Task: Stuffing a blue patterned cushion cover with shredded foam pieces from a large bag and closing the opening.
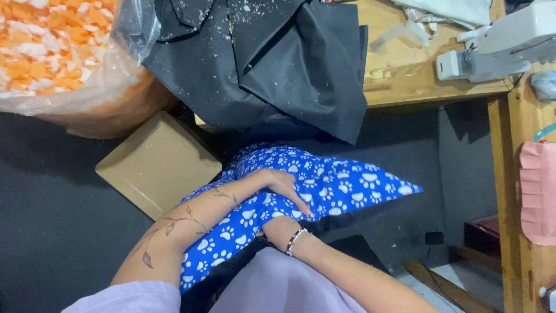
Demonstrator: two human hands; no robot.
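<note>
Both hands meet on the blue paw-print cushion [301, 191]: the left hand [282, 185] lies spread flat on top, while the right hand [278, 227] tucks beneath it (grip hidden, cannot tell). It hangs over dark floor [52, 232], just below black fabric [260, 64] draped off a wooden table [417, 81].

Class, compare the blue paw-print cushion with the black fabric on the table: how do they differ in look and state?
The blue cushion bears white paw prints; the black fabric is plain, flecked with pale crumbs. The cushion is plump, pressed by the left hand; the fabric lies flat and folded, overhanging the wooden table. Both are cloth.
</note>
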